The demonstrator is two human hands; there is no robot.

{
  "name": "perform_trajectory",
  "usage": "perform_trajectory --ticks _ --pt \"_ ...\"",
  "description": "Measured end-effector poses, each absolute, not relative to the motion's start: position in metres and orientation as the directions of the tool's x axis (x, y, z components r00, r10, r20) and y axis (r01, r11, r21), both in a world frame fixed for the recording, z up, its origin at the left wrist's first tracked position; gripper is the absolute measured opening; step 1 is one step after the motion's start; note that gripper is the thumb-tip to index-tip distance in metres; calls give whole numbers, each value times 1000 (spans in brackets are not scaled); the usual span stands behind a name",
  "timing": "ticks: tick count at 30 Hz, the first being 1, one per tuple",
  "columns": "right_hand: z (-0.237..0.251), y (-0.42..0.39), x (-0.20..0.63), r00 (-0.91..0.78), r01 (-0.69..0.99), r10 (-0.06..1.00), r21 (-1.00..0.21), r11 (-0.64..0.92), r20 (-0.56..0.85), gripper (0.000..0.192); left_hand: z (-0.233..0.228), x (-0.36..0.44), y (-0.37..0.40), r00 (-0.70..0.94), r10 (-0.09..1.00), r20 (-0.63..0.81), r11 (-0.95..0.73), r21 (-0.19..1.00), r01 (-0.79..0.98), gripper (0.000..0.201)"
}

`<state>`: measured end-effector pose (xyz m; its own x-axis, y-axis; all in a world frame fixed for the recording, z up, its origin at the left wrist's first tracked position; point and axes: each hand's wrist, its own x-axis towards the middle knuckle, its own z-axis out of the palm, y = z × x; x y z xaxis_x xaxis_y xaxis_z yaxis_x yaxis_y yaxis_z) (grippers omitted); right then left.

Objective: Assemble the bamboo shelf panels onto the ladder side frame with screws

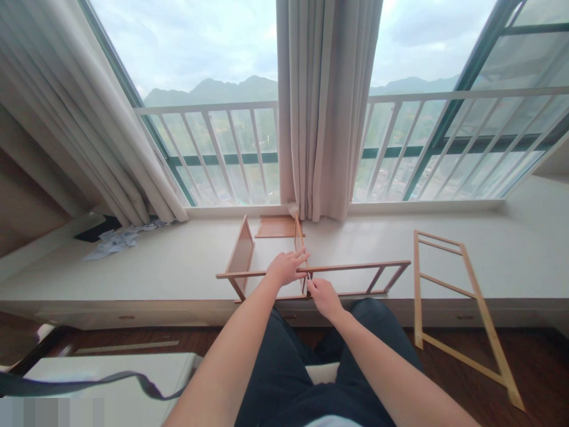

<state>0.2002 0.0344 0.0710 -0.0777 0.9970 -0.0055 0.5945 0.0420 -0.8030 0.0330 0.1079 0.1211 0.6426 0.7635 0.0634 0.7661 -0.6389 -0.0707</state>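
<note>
A brown wooden frame (351, 268) lies on its side on the white window ledge, with upright panels joined to it. My left hand (287, 268) grips the frame where a middle panel (299, 234) meets the long rail, its fingers stretched across the joint. Close beside it, my right hand (326, 298) is closed on a thin silvery tool (310, 276) that touches the same joint. The tool's exact kind is too small to make out. To the left stands an end panel (241, 255), and a flat wooden board (278, 226) lies behind.
A lighter wooden ladder-like frame (478, 284) leans against the ledge (355, 237) at right. Crumpled paper pieces (113, 243) lie at left near a curtain (89, 118). A white surface (111, 379) with a dark strap (111, 378) is at lower left. Windows with railings rise behind.
</note>
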Motion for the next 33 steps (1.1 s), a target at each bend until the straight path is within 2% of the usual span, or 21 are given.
perform_trajectory --ticks 5,9,15,20,26,33 --pt "59 36 197 -149 303 986 -953 -31 -79 50 119 33 109 644 763 66 -639 -78 765 67" --pt "52 33 193 -242 61 950 -980 -189 -198 54 119 33 108 640 765 64 -636 -77 768 67" --pt "53 28 193 -374 -195 895 -923 -333 -244 57 119 33 108 638 767 69 -634 -69 770 69" --pt "51 28 193 -515 -493 829 -715 -495 -219 55 118 33 108 637 766 83 -633 -69 771 67" --pt "48 27 193 -534 -535 816 -660 -528 -220 52 117 33 109 637 767 80 -633 -72 771 67" --pt "48 22 193 -494 -473 835 -730 -493 -244 51 117 33 108 641 763 88 -636 -81 768 68"
